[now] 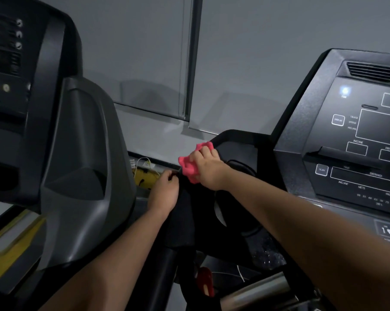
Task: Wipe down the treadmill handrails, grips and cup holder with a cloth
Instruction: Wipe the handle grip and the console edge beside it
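My right hand [208,168] grips a bunched pink cloth [189,168] and presses it against the black left handrail [232,136] of the treadmill, where the rail curves toward the console [351,140]. My left hand [164,191] holds the outer edge of the same black handrail lower down, with its fingers curled round the edge. A round cup holder [238,167] sits just right of my right hand, partly hidden by it.
A second treadmill's grey console and upright [77,153] stands close on the left. A grey wall with panels [167,63] is behind. Yellow items and thin wires [144,173] lie on the floor between the machines. A red object [204,281] hangs below the rail.
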